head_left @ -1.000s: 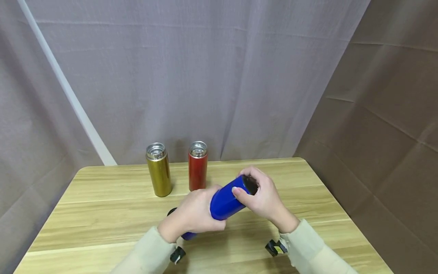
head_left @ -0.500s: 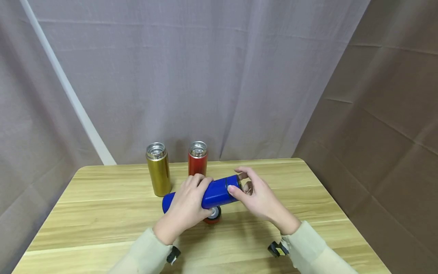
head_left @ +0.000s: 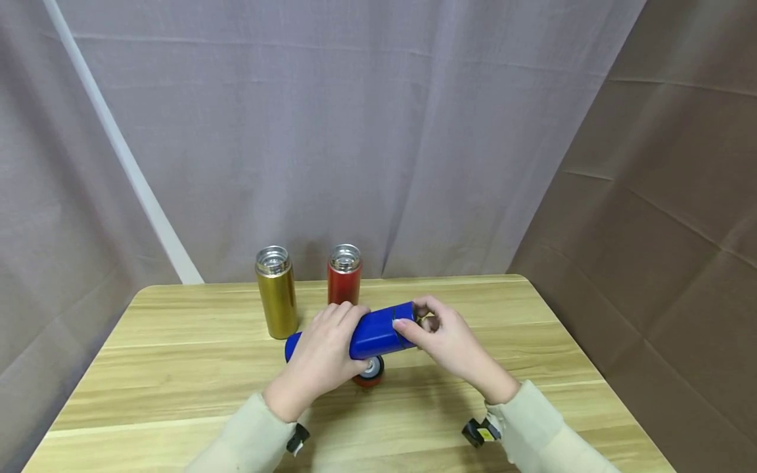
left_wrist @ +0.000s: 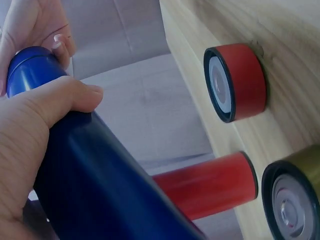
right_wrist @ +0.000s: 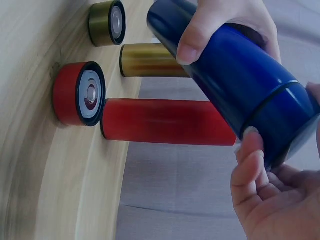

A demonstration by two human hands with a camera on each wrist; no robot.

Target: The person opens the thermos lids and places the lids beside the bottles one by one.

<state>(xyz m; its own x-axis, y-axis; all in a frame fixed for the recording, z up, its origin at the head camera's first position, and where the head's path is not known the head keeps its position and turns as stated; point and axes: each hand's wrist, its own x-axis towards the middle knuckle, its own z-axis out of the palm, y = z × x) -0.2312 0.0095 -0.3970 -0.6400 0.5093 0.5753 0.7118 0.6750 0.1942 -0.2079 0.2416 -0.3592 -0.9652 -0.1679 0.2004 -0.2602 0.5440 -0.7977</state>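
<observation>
A blue thermos bottle (head_left: 375,333) is held in the air over the table, lying nearly sideways with its right end a little higher. My left hand (head_left: 325,358) grips the bottle round its body, thumb below and fingers over the top. At its right end, past a dark seam, is the blue lid (right_wrist: 292,120). My right hand (head_left: 449,345) holds this lid with the thumb on its near side and the fingers curled about the end. Below the bottle, a red lid (head_left: 370,376) sits upside down on the table, partly covered by my left hand in the head view.
A gold bottle (head_left: 276,302) and a red bottle (head_left: 344,286) stand without lids towards the table's back edge. A gold lid (right_wrist: 102,24) lies upside down near the red one, hidden in the head view. Grey curtain (head_left: 367,144) hangs behind the wooden table (head_left: 177,355).
The bottle has swung from a steep slant to nearly level, the left hand turning with it. The right fingers spread off the end half a second ago and now close round the lid.
</observation>
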